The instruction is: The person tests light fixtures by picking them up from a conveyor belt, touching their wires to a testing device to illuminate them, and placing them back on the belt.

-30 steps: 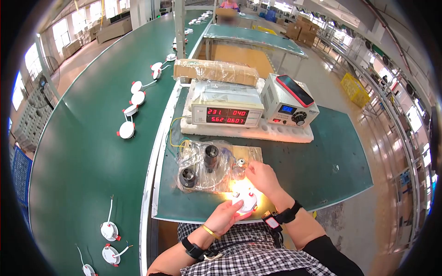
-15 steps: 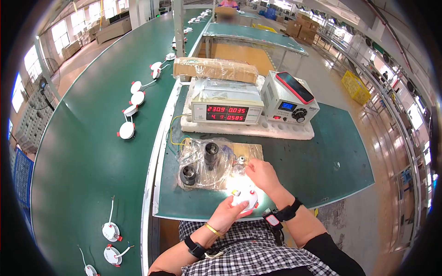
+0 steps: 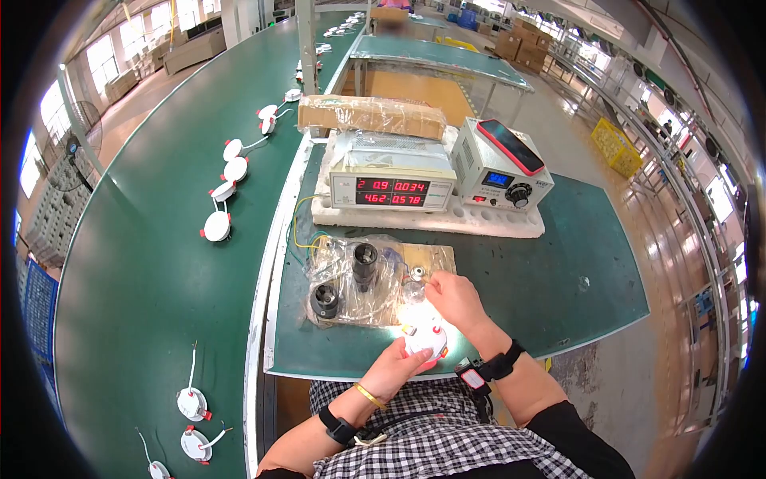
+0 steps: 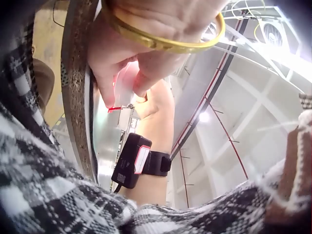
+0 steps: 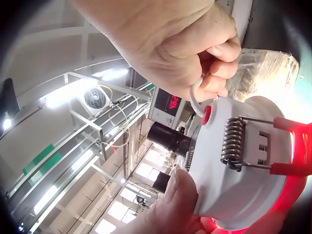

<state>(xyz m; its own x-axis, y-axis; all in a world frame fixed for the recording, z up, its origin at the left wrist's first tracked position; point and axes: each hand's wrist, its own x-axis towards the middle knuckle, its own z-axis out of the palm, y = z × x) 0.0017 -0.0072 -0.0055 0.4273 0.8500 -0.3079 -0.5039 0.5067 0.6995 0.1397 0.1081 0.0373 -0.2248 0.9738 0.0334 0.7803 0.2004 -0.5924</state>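
My left hand (image 3: 391, 370) grips a round white downlight (image 3: 425, 342) by its rim, with the thumb on its back. It is lit and casts a bright white glow over the bench edge. In the right wrist view the downlight's body (image 5: 207, 156) shows a coiled spring clip (image 5: 233, 144) with red sleeves. A short white cable (image 5: 196, 97) leaves it through a red grommet. My right hand (image 3: 456, 302) pinches this cable in curled fingers, which hide its end. These fingers are beside a metal terminal (image 3: 417, 273) on a wooden board (image 3: 439, 257).
Black lamp sockets (image 3: 365, 259) stand on the plastic-wrapped board. Behind it, a meter (image 3: 391, 191) with red digits and a control box (image 3: 503, 180) bearing a phone (image 3: 511, 146) sit on white foam. Several downlights (image 3: 217, 226) lie on the green conveyor (image 3: 144, 295) at left.
The downlight's glow has turned from warm yellow to white. The meter's red figures have dropped, its lower left one from 5.62 to 4.62. Both hands keep almost the same place and hold.
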